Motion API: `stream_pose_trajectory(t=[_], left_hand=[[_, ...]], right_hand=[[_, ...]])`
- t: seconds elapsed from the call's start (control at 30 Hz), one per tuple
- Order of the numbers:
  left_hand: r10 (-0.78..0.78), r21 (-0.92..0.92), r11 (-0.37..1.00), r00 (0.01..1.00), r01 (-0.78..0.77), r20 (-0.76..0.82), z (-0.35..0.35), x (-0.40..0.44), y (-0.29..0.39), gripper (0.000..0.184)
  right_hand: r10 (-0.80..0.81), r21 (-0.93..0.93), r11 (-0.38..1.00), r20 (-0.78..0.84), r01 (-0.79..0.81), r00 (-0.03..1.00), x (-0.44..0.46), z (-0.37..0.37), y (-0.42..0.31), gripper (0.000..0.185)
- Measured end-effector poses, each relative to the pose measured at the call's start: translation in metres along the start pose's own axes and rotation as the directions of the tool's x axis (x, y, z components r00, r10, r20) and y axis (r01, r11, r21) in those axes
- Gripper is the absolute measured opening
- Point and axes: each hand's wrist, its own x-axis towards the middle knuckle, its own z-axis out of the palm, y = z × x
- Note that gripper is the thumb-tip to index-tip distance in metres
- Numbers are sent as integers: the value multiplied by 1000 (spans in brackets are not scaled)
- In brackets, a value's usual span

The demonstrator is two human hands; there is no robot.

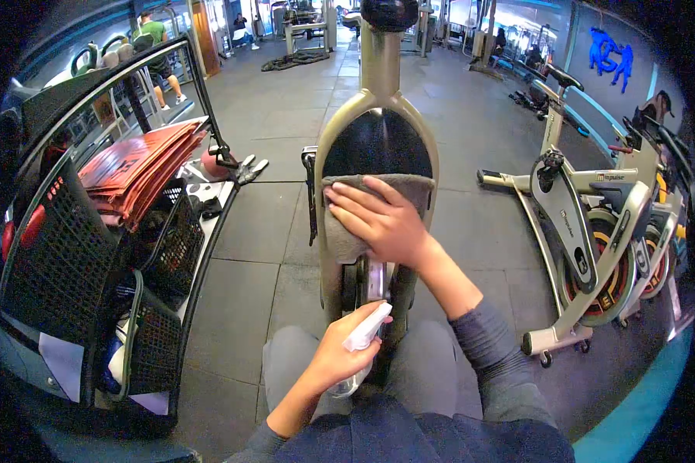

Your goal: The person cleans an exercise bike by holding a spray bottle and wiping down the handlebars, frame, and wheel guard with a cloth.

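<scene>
My right hand (386,220) presses a grey cloth (344,239) against the frame of an exercise bike (337,139), its fingers laid over the cloth just below the dark oval panel (378,143). Lower down, between my knees, my left hand (340,347) is closed round a spray bottle with a white trigger head (368,327). The clear body of that bottle shows below the hand and is partly hidden. The cloth covers the bottom of the oval panel.
To the left stands a rack with black baskets (162,332) and a stack of red folded mats or bags (143,166). More exercise bikes (571,231) stand to the right. A coiled rope (295,59) lies farther back, and a person in green (154,32) is at upper left.
</scene>
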Motion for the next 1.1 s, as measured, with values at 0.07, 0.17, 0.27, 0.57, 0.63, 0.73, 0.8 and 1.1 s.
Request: stream_pose_trajectory(t=[0.07,0.17,0.27,0.57,0.63,0.73,0.8,1.1], left_hand=[[-2,23,1000,1000,2,19,-2,0,4,53],[-25,-18,999,999,26,38,-2,0,2,53],[-98,-73,992,995,100,32,-2,-1,6,52],[-52,-41,998,996,55,66,-5,-2,0,54],[-48,-70,996,997,51,55,-5,-1,-1,54],[-57,-75,995,997,60,44,-3,-2,2,55],[-16,-4,1000,999,17,40,-4,-1,2,56],[-22,-28,999,999,23,36,-3,-2,0,56]], right_hand=[[-84,-51,995,-71,80,994,0,1,12,25],[-101,-80,992,-75,95,992,2,2,20,25],[-99,-32,995,-100,96,990,3,4,24,26],[29,286,958,-163,19,986,19,-10,52,42],[77,322,947,-196,-10,978,27,-13,58,40],[112,315,948,-187,-48,976,33,-19,65,40],[133,299,951,-185,-73,974,37,-19,68,40],[535,194,845,-323,-499,781,38,-11,30,62]])
